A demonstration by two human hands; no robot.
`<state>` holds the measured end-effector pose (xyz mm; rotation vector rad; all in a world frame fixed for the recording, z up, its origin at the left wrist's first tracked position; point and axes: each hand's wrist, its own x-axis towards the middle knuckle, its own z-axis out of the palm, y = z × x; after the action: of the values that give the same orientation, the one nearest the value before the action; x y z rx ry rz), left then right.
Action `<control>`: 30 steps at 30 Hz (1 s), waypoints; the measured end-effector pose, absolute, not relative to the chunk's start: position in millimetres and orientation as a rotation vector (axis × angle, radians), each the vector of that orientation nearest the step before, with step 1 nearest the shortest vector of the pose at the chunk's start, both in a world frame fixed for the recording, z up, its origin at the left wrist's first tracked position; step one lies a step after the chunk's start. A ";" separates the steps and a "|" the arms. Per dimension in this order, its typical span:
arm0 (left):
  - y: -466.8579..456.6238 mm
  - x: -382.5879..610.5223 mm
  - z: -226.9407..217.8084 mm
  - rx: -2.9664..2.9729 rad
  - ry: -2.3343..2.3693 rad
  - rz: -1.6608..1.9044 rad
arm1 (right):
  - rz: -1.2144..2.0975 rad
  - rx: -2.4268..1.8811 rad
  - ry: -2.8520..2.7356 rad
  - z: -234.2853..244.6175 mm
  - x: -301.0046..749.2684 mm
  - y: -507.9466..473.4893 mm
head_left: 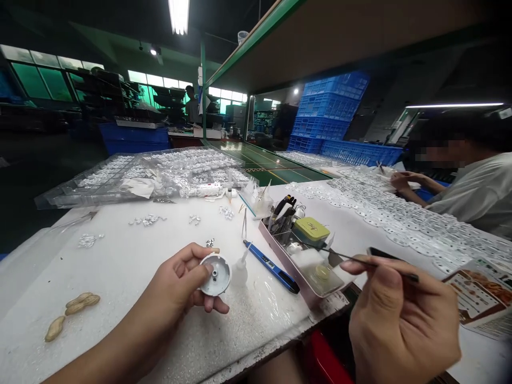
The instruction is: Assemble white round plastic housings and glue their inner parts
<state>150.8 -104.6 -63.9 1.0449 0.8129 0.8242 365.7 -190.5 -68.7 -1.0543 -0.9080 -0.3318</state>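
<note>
My left hand [182,285] grips a small round, pale grey shell [216,274] by its rim, between thumb and fingers. The shell's hollow side faces me, showing a raised post at its centre. My right hand [400,320] is closed around a thin dark rod-like tool [356,258], which points left over a pink tray [312,290]; its exact kind is unclear. Just beyond the shell lie a few tiny metal parts [210,242]. A blue pen-like tool [272,266], a small squeeze bottle [240,271] and tweezers [244,224] are to its right.
The tray holds pliers [286,205], a yellow-green tin [311,229] and a clear box. Peanuts [82,303] lie at left. Small white parts [147,220] sit in heaps, with clear compartment trays [160,165] behind. A co-worker [476,181] works at right beyond rows of white pieces [384,213].
</note>
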 end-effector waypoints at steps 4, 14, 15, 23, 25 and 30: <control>-102.8 152.1 -63.6 0.969 0.843 0.763 | -0.090 -0.847 -1.066 -69.8 330.5 -187.4; -102.8 153.7 -60.8 0.953 0.819 0.727 | 0.054 -0.874 -1.331 -88.7 310.4 -171.8; -103.2 153.6 -61.0 0.953 0.813 0.727 | 0.055 -0.882 -1.332 -89.2 310.1 -171.4; -103.0 153.9 -60.2 0.948 0.789 0.738 | -0.012 -0.895 -1.332 -89.9 309.9 -173.8; -103.1 153.8 -59.9 0.950 0.787 0.738 | -0.017 -0.890 -1.347 -89.8 311.4 -174.4; -103.2 153.3 -59.9 0.953 0.790 0.738 | 0.023 -0.893 -1.412 -88.8 311.1 -176.1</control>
<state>153.3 -103.2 -59.9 0.9527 0.7898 0.7385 311.1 -176.1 -88.8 -0.8934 -1.4118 0.0225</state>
